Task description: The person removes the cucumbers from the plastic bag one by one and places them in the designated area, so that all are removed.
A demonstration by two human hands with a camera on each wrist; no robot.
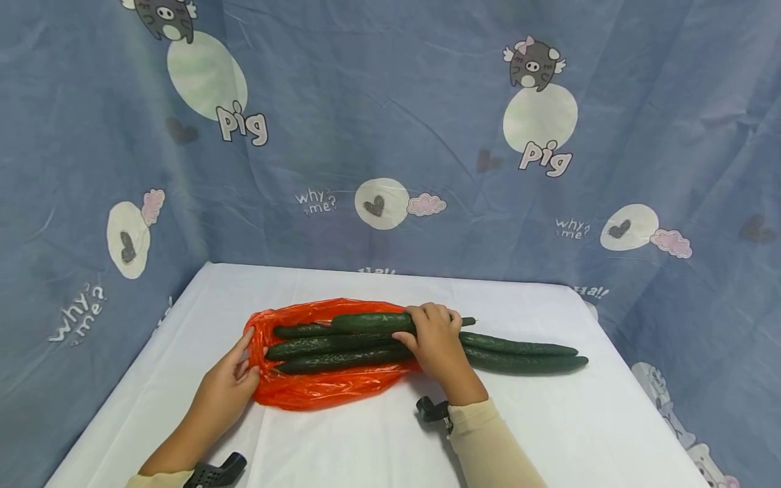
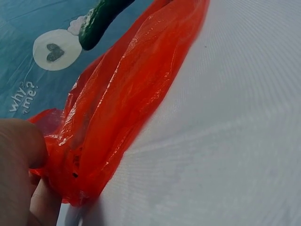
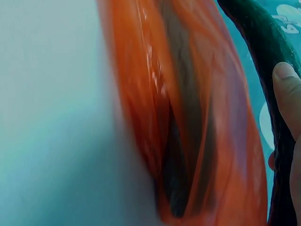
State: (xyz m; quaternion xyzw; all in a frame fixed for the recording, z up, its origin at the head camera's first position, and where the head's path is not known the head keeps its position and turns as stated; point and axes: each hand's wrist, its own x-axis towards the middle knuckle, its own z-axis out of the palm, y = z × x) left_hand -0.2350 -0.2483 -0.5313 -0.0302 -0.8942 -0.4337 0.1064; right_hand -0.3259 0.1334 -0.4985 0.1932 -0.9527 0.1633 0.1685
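Observation:
My left hand [image 1: 227, 385] pinches the left edge of a thin red plastic bag [image 1: 323, 400], thumb on the near side in the left wrist view. The right hand [image 1: 441, 347] grips a dark green cucumber [image 1: 369, 322], its fingers over the top. That cucumber lies above the others, and its left end points into the bag's open side. Several more cucumbers [image 1: 332, 347] lie side by side in the spread bag, their right ends [image 1: 525, 364] sticking out past it onto the table. Through the bag's film, dark cucumber shapes [image 3: 176, 179] show in the right wrist view.
A white cloth [image 1: 342, 447] covers the table. Behind and at both sides hangs a blue curtain [image 1: 390, 135] printed with pigs and hearts. Black camera mounts [image 1: 216, 470] sit on both wrists.

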